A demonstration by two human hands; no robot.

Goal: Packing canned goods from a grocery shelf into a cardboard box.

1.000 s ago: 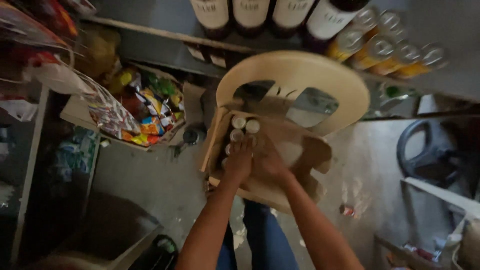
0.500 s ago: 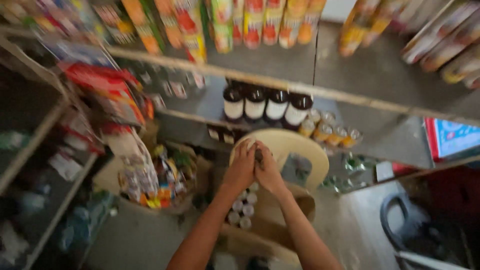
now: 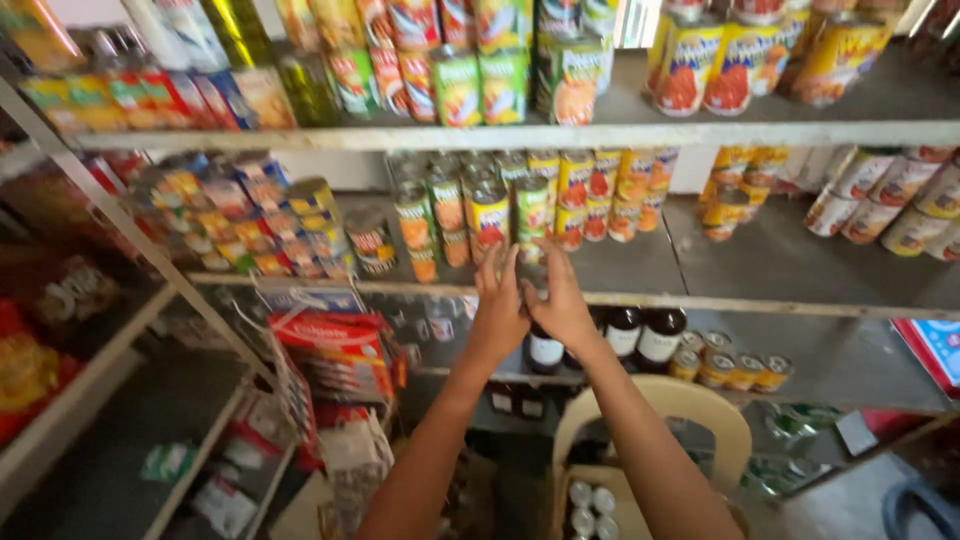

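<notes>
My left hand (image 3: 497, 305) and right hand (image 3: 556, 300) are raised together at frame centre, each grip cupped around a small can (image 3: 530, 262) that is largely hidden between the palms; the can sits at the front edge of the middle shelf (image 3: 780, 262); just behind it stand rows of labelled cans (image 3: 505, 205); dark bottles (image 3: 640, 335) line the shelf below; a beige plastic chair (image 3: 690, 415) stands at lower centre, with a cardboard box of cans (image 3: 590, 505) at the bottom edge; red cartons (image 3: 335, 345) hang at centre left.
</notes>
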